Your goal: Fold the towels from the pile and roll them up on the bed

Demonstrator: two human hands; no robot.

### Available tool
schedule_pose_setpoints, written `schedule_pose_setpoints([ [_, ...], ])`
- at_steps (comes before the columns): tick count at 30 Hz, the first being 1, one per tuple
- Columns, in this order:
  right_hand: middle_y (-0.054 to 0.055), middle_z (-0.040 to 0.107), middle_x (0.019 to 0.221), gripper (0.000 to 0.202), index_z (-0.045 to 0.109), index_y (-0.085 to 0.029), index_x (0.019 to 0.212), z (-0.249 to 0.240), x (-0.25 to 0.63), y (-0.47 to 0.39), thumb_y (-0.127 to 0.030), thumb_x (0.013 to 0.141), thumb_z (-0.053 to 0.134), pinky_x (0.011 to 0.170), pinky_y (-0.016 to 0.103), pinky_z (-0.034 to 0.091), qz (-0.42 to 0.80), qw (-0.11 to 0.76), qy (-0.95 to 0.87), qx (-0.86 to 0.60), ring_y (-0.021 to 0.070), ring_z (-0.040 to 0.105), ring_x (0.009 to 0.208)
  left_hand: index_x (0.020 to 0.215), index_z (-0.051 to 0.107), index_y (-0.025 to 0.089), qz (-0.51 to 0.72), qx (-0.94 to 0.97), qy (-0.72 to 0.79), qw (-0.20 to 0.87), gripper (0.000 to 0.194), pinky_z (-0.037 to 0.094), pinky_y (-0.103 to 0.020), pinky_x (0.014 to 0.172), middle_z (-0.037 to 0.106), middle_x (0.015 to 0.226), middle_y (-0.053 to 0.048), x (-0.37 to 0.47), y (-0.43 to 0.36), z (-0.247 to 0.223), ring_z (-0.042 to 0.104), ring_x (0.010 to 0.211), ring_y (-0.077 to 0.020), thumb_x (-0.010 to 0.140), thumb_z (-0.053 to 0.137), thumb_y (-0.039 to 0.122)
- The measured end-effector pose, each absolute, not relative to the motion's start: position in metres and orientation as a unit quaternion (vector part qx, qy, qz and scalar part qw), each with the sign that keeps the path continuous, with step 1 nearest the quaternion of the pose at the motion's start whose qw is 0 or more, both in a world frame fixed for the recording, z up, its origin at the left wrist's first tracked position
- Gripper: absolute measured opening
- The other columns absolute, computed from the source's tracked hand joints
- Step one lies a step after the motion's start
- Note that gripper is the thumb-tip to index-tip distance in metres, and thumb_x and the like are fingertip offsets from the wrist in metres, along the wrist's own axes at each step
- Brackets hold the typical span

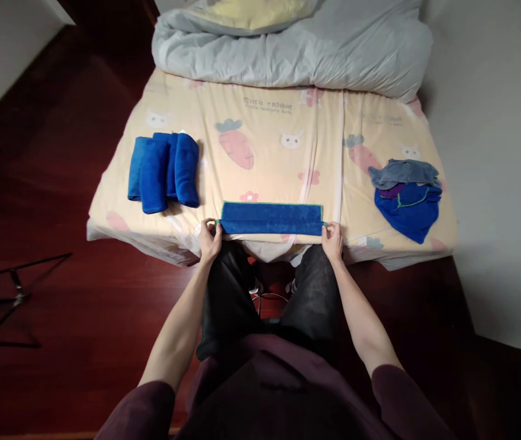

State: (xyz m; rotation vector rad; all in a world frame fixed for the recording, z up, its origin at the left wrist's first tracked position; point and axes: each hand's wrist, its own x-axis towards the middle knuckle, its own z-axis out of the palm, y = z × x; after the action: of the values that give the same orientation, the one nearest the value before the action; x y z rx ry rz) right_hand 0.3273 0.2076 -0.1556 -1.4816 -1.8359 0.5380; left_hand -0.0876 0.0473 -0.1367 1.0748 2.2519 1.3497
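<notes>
A blue towel (272, 219) with green edging lies near the bed's front edge, its near part folded over into a long strip. My left hand (210, 238) pinches the left end of that fold, and my right hand (332, 240) pinches the right end. Several rolled or folded blue towels (154, 174) rest side by side on the left of the bed. On the right sits a crumpled heap of blue cloths (407, 211), with a grey-blue cloth (405, 173) on top and a bit of purple showing.
The bed (269, 165) has a yellow patterned sheet. A grey quilt (288, 58) and a yellow pillow (260, 13) lie across its far end. Black tripod legs (17, 299) stand on the dark red floor at left. A wall (503, 171) borders the right side.
</notes>
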Motion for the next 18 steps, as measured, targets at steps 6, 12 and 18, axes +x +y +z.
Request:
schedule_pose_setpoints([
  [6,0.009,0.08,0.094,0.028,0.06,-0.023,0.111,-0.153,0.326,0.207,-0.049,0.102,0.054,0.081,0.035,0.06,0.185,0.362,-0.703,-0.584,0.0259,0.078,0.088,0.107,0.055,0.024,0.462,0.382,0.788,0.138,0.022,0.049,-0.029,0.067,0.062,0.071,0.002,-0.088,0.048,-0.14,0.061,0.065,-0.0173,0.096,0.055,0.043],
  [12,0.008,0.078,0.094,0.028,0.063,-0.024,0.105,-0.154,0.326,0.207,-0.05,0.102,0.054,0.081,0.034,0.058,0.171,0.35,-0.71,-0.586,0.0246,0.075,0.084,0.111,0.06,0.022,0.433,0.406,0.799,0.093,0.027,0.054,-0.037,0.085,0.066,0.084,-0.004,-0.094,0.046,-0.153,0.065,0.083,-0.0221,0.098,0.056,0.046],
  [18,0.01,0.074,0.098,0.025,0.066,-0.024,0.1,-0.151,0.325,0.207,-0.047,0.101,0.057,0.09,0.037,0.058,0.14,0.36,-0.724,-0.572,0.0256,0.071,0.092,0.109,0.065,0.022,0.396,0.436,0.807,0.041,0.024,0.05,-0.046,0.098,0.068,0.1,-0.012,-0.096,0.045,-0.154,0.06,0.106,-0.0302,0.098,0.059,0.042],
])
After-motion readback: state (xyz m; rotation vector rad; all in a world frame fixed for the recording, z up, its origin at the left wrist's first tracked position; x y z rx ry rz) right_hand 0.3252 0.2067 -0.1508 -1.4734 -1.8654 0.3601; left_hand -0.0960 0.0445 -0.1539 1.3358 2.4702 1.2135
